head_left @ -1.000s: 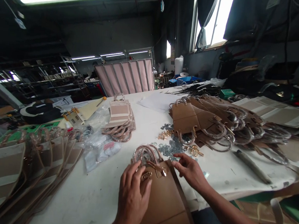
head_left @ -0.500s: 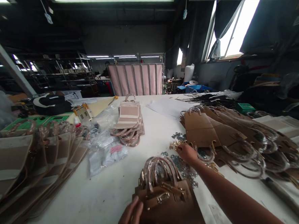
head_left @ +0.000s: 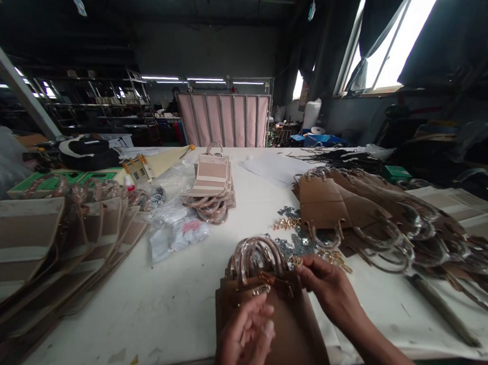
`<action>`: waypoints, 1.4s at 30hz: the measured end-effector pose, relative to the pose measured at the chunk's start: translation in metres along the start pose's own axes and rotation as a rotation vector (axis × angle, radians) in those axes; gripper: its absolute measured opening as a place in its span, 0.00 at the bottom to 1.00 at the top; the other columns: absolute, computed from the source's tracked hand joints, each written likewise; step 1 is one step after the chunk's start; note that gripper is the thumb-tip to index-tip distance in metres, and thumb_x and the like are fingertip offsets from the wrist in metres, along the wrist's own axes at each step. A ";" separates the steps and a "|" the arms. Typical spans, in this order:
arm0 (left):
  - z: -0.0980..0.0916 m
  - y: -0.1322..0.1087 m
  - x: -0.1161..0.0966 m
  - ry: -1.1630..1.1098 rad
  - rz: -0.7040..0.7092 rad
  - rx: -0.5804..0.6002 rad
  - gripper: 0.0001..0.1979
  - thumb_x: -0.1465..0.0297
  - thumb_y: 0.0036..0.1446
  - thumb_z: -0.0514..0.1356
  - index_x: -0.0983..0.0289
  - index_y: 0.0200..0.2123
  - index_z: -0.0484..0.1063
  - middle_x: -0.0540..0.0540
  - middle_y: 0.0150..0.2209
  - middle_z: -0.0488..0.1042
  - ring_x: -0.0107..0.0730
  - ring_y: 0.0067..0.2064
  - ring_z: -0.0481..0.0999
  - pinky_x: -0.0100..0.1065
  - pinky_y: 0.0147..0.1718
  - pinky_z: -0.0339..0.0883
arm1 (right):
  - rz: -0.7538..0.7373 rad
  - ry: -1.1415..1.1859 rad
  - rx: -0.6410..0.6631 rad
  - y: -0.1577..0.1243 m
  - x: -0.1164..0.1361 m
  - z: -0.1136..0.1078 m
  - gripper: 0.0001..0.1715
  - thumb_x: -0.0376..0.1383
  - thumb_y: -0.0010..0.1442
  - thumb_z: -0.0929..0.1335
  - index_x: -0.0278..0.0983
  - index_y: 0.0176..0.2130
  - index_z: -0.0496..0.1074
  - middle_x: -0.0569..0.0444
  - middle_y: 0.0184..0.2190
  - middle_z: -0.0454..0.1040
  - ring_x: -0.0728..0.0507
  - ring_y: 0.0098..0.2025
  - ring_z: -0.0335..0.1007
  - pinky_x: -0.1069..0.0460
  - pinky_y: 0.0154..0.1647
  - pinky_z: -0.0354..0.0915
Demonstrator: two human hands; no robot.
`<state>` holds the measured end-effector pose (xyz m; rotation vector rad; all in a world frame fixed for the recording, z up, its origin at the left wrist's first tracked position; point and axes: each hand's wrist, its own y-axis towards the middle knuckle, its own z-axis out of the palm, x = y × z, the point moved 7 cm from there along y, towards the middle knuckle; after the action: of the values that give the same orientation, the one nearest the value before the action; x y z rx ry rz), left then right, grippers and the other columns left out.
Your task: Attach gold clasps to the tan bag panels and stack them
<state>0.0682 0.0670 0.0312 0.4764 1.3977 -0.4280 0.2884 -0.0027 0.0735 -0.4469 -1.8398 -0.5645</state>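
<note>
A brown handbag panel point(head_left: 276, 327) lies in front of me, topped by plastic-wrapped handles point(head_left: 260, 252) and gold metal fittings. My left hand point(head_left: 246, 337) is over its front, fingers loosely curled and apart with nothing seen in them, close to a gold clasp point(head_left: 260, 290). At the bag's upper right, my right hand point(head_left: 326, 284) pinches a small gold metal fitting point(head_left: 295, 260); its exact shape is too small to tell. Just beyond are a pile of small gold fittings point(head_left: 286, 223) and scattered grey metal plates point(head_left: 292, 243).
Brown bag pieces with wrapped handles point(head_left: 327, 201) cover the table's right side; a dark bar point(head_left: 443, 310) lies nearer. Beige bag panels point(head_left: 22, 229) stand at left. A plastic bag point(head_left: 178, 233) and a stack of small beige bags point(head_left: 211, 178) sit mid-table.
My right hand has come back from the gold pile to the bag's top edge with a small gold fitting. My left hand has risen over the bag front toward the clasp.
</note>
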 end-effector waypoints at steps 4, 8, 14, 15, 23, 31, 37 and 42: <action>0.021 0.000 -0.027 -0.065 -0.027 0.217 0.25 0.54 0.66 0.65 0.60 0.60 0.76 0.64 0.55 0.79 0.43 0.51 0.81 0.35 0.46 0.79 | 0.068 0.300 0.225 -0.067 0.031 0.038 0.25 0.55 0.67 0.72 0.37 0.32 0.77 0.55 0.27 0.73 0.46 0.30 0.66 0.52 0.33 0.63; 0.023 -0.012 -0.034 -0.031 0.062 0.291 0.13 0.59 0.67 0.65 0.60 0.49 0.82 0.59 0.51 0.80 0.41 0.54 0.80 0.33 0.53 0.76 | 0.153 0.410 0.285 -0.094 0.025 0.056 0.26 0.55 0.65 0.74 0.35 0.33 0.79 0.55 0.25 0.73 0.46 0.29 0.66 0.52 0.34 0.63; 0.010 -0.033 -0.023 0.177 0.128 0.223 0.12 0.63 0.67 0.66 0.59 0.51 0.81 0.56 0.48 0.80 0.35 0.48 0.81 0.31 0.49 0.75 | 0.011 0.254 0.016 -0.110 0.019 0.031 0.16 0.48 0.65 0.76 0.39 0.42 0.81 0.53 0.35 0.78 0.44 0.36 0.72 0.52 0.38 0.66; 0.009 -0.036 -0.023 0.219 0.143 0.215 0.12 0.63 0.67 0.66 0.58 0.51 0.81 0.56 0.48 0.80 0.35 0.47 0.81 0.31 0.48 0.75 | -0.035 0.212 0.004 -0.113 0.021 0.029 0.13 0.47 0.66 0.75 0.40 0.42 0.82 0.53 0.36 0.78 0.44 0.37 0.72 0.52 0.40 0.67; 0.015 -0.048 -0.031 0.388 0.238 0.252 0.10 0.67 0.65 0.68 0.57 0.49 0.83 0.52 0.43 0.82 0.29 0.43 0.81 0.26 0.44 0.74 | -0.186 0.064 0.067 -0.130 0.023 0.031 0.04 0.37 0.70 0.73 0.42 0.40 0.80 0.55 0.36 0.78 0.46 0.37 0.74 0.54 0.40 0.67; 0.020 -0.051 -0.019 0.303 0.107 0.312 0.10 0.64 0.65 0.68 0.58 0.48 0.84 0.53 0.43 0.83 0.30 0.42 0.81 0.27 0.43 0.73 | -0.010 0.170 0.185 -0.133 0.008 0.030 0.09 0.42 0.68 0.74 0.40 0.38 0.78 0.55 0.34 0.75 0.46 0.36 0.71 0.53 0.38 0.66; 0.023 -0.059 -0.019 0.313 0.099 0.342 0.11 0.62 0.67 0.66 0.61 0.46 0.83 0.55 0.43 0.83 0.34 0.43 0.81 0.30 0.43 0.73 | -0.116 0.224 0.272 -0.133 0.012 0.034 0.12 0.41 0.72 0.71 0.39 0.37 0.78 0.52 0.36 0.75 0.43 0.40 0.72 0.50 0.43 0.67; 0.022 -0.064 -0.006 0.229 0.041 0.306 0.13 0.61 0.68 0.64 0.60 0.49 0.82 0.57 0.45 0.82 0.38 0.45 0.82 0.33 0.46 0.74 | -0.194 0.254 0.222 -0.135 0.018 0.032 0.11 0.41 0.73 0.71 0.40 0.38 0.80 0.50 0.35 0.76 0.41 0.39 0.72 0.48 0.42 0.68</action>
<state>0.0509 0.0015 0.0351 0.8225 1.5462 -0.5713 0.1833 -0.0936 0.0594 -0.0448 -1.6852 -0.5140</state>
